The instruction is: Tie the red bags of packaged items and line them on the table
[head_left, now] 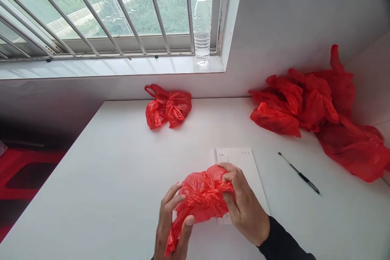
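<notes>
Our largest thing is the flat white table [100, 195] beneath both hands; its smooth top could serve as a rest if the load felt unsteady. At its far right lies a heap of loose red plastic bags [310, 101], limp and creased, slumping against the wall. The crumpled, translucent red plastic bag [201, 201] is at the table's near side, raised between our hands and partly covering a white rectangular paper pad [239, 160]. Our right hand [245, 209] has its grip closed on a twisted end of the bag, thumb against fingers. Our left hand [162, 227] curves round the other side, fingers spread, with a tail of plastic between thumb and fingers; we cannot tell whether that grip presses on it. To handle it well, we should pinch close to the gathered middle and draw evenly, since such thin film probably stretches or tears when jerked. Its folds fan out from that tight centre into two puffed lobes. Near the back edge sits a glossy, knotted red plastic bundle [179, 107], similarly two-lobed, with a looped handle. Smallest is the slim black-and-clear pen [298, 173], hard and straight, right of the pad.
</notes>
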